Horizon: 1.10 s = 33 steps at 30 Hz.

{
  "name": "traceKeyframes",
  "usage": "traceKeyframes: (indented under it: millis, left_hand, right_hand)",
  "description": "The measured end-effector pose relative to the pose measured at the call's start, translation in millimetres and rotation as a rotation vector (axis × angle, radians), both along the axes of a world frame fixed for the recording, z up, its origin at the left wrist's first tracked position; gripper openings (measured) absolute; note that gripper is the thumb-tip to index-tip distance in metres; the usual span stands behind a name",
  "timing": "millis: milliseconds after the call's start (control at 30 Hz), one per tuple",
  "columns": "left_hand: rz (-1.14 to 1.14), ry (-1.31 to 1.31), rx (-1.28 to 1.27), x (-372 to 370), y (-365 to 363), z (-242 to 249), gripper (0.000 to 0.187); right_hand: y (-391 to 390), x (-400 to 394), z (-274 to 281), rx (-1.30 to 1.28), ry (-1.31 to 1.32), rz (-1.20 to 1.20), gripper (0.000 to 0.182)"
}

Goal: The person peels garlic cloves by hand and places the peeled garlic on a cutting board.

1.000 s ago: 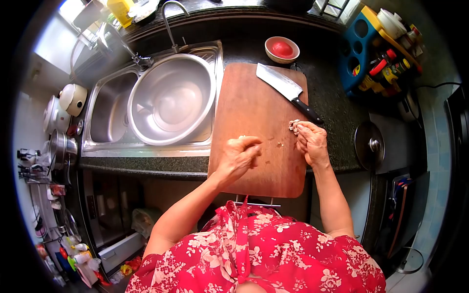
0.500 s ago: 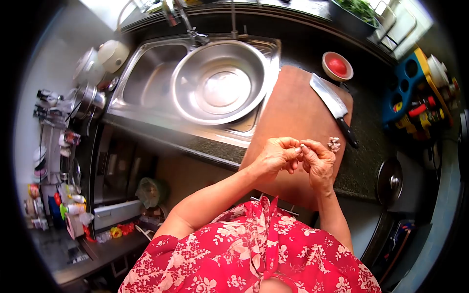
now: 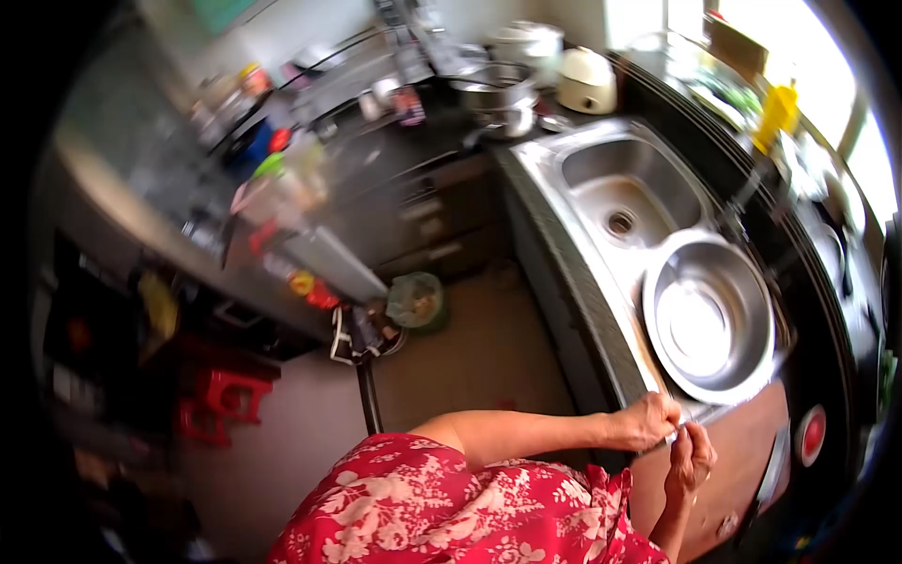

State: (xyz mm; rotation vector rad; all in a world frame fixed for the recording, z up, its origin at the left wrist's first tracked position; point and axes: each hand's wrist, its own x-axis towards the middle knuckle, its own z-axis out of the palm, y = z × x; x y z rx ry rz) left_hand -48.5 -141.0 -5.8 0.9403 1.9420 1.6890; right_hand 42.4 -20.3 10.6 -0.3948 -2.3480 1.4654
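My left hand [image 3: 648,421] and my right hand [image 3: 693,459] meet fingertip to fingertip above the near edge of a brown cutting board [image 3: 747,423]. Both are closed in a pinch; whatever sits between the fingers is too small and blurred to name. A small heap of pale cloves, looking like garlic [image 3: 726,524], lies on the board beyond my right hand. Along the board's far side rests a broad-bladed kitchen knife [image 3: 774,465], partly blurred. Just past my hands stands a large steel basin [image 3: 752,324] over the sink edge.
A steel sink bowl [image 3: 648,179] adjoins the basin. Beside the board is a small bowl with something red [image 3: 810,435]. Pots [image 3: 503,94] and a cream appliance [image 3: 587,83] stand at the counter's corner. A lined bin [image 3: 416,301] and red stool [image 3: 230,395] are on the floor.
My view has swung left, so board, basin and hands now appear farther right, and the floor and bin fill the middle. My hands stay pinched together.
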Motion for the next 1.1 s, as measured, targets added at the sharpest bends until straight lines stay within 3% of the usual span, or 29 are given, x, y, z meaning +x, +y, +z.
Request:
traceKeyframes:
  millis: [33,200,267,367,433,500,633,700,867,1100]
  left_hand:
    - [0.028,0.044,0.034,-5.1,-10.3,9.8,0.013]
    - [0.113,-0.063,0.147,-32.8,-73.8,29.4,0.009]
    - [0.120,-0.256,0.156,-41.2,-105.1,45.4,0.008]
    - [0.167,-0.346,0.182,-52.9,-137.6,35.9,0.011]
    - [0.206,-0.346,0.164,-58.4,-164.1,45.8,0.010]
    - [0.275,-0.196,0.117,-63.8,-186.0,41.4,0.009]
    - [0.392,0.076,0.092,-74.1,-221.0,33.4,0.006]
    - [0.458,0.418,0.064,-80.8,-237.7,27.2,0.004]
    - [0.468,0.396,-0.006,-86.3,-272.7,29.9,0.004]
    - [0.515,0.346,-0.036,-97.2,-297.1,42.4,0.005]
  right_hand:
    - [-8.2,-7.5,1.0,-0.177,-0.007,0.038,0.013]
    - [-52.8,-55.3,-5.1,-0.300,-0.029,0.169,0.014]
    - [-83.0,-70.7,9.6,-0.372,-0.051,0.223,0.016]
    - [-119.9,-90.6,15.9,-0.494,-0.078,0.306,0.017]
    - [-138.4,-101.5,20.8,-0.417,-0.128,0.391,0.016]
    - [-158.1,-111.5,20.4,-0.454,-0.203,0.425,0.014]
    - [-197.3,-132.5,24.6,-0.251,-0.227,0.486,0.013]
    - [-216.9,-141.0,31.3,-0.106,-0.233,0.531,0.015]
    - [-246.8,-159.8,30.4,-0.185,-0.280,0.642,0.015]
    - [-274.1,-176.2,21.8,-0.368,-0.293,0.575,0.016]
